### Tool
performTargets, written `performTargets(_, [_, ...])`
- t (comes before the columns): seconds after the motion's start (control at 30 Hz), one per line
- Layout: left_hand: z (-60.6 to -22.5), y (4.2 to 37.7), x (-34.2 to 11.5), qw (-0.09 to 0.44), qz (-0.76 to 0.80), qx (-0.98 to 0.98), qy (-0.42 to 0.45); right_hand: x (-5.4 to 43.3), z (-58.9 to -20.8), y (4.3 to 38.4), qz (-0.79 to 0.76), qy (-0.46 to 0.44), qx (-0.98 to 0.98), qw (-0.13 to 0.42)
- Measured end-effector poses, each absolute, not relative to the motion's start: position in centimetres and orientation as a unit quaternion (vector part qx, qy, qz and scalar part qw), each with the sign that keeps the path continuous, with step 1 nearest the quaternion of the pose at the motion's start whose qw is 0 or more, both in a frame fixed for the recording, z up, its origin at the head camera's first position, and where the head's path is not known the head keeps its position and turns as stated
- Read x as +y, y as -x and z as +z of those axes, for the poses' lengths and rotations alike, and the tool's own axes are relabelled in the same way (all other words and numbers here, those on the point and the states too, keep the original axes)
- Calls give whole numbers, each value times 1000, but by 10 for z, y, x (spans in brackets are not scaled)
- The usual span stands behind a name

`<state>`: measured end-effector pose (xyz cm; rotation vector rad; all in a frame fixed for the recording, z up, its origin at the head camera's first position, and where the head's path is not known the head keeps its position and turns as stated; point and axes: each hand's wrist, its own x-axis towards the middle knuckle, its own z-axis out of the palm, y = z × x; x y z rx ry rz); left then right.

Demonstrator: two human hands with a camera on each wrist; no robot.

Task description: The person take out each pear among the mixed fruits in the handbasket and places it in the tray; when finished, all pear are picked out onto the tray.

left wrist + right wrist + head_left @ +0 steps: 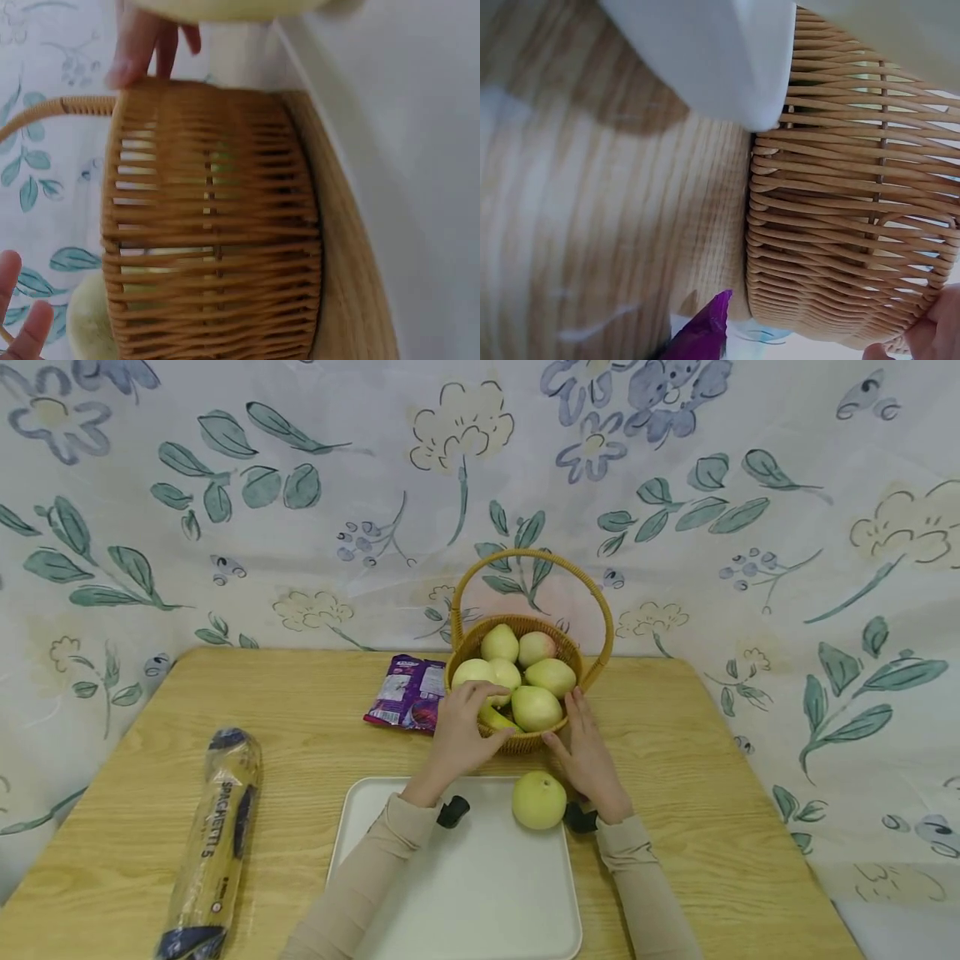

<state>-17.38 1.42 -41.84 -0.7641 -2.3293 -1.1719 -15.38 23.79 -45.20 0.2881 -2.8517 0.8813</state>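
Observation:
A wicker basket (522,742) with a tall looped handle holds several yellow-green fruits, a peach with a red blush (537,648) and a banana (497,719). My left hand (461,731) reaches over its front left rim, thumb and fingers spread apart above the banana and a pale round fruit (472,672). At the front right rim, my right hand (590,758) touches the wicker with extended fingers, beside a yellow-green pear (536,708). In the left wrist view, right-hand fingers (135,52) lie at the basket's edge.
A round yellow-green fruit (539,800) sits at the back right corner of a white tray (480,893), just before the basket. Left of the basket lies a purple packet (405,692). A spaghetti pack (213,843) lies along the table's left side. Patterned cloth (360,468) hangs behind.

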Motion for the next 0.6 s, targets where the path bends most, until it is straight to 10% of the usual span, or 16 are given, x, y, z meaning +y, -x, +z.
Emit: performTargets(0.6, [-428,205,12,201,-387,-867,241,238,-457,157,299,-94,-947,69])
